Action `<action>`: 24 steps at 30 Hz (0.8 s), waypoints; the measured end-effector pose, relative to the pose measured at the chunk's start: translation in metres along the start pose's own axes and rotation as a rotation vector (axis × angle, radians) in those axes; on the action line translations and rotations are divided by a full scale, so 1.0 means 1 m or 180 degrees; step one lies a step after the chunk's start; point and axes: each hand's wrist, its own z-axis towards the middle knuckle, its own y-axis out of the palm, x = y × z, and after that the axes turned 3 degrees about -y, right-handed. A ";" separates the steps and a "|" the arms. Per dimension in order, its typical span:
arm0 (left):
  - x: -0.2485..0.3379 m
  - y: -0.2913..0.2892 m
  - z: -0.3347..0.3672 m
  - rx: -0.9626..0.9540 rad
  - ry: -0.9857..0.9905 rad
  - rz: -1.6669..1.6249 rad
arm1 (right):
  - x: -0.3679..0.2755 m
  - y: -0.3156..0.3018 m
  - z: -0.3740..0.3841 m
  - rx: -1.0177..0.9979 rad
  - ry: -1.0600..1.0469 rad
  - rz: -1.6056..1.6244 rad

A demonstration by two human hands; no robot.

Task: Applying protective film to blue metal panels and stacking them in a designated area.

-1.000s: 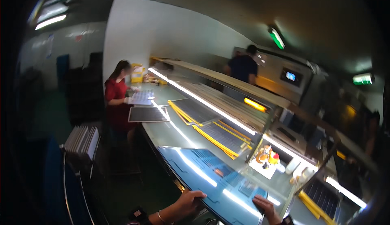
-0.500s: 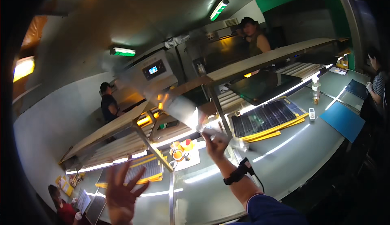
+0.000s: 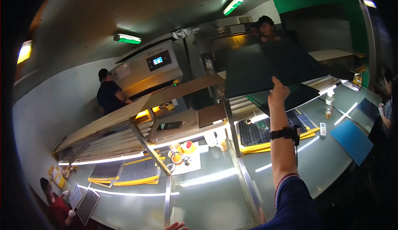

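Observation:
My right hand (image 3: pixel 278 95) is raised over the shelf rack, fingers curled and thumb up, closed on the lower edge of a large dark flat panel (image 3: pixel 248 69). The panel tilts up over the upper shelf and hides part of it. Beside and behind it is another dark area, and where one ends and the other begins is hard to tell. Of my left hand (image 3: pixel 176 226) only a few fingertips show at the lower edge, apart and holding nothing visible. Below the right forearm lie ribbed dark panels with yellow edging (image 3: pixel 253 135).
The upper shelf (image 3: pixel 97 127) crosses the view above the lit table (image 3: pixel 215 192). Orange pots (image 3: pixel 177 158), a spray bottle (image 3: pixel 329 96), a white handheld device (image 3: pixel 322 129) and a blue sheet (image 3: pixel 352 141) are on the table. Several people stand around the rack.
My right hand has moved up and right from the rack's middle; a blurred pale thing by it is gone, and the dark panel is now in it. My left hand has dropped to the lower edge.

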 end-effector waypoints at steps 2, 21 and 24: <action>-0.005 -0.001 0.009 0.0051 -0.0228 -0.0252 | 0.021 -0.011 0.024 0.0098 0.0305 -0.0155; -0.039 0.040 0.011 0.0927 -0.0942 -0.0885 | 0.086 -0.216 0.164 0.0030 0.1796 -0.0034; -0.038 0.040 0.000 0.1371 -0.0845 -0.1029 | 0.153 -0.251 0.206 -0.0602 0.1855 -0.0292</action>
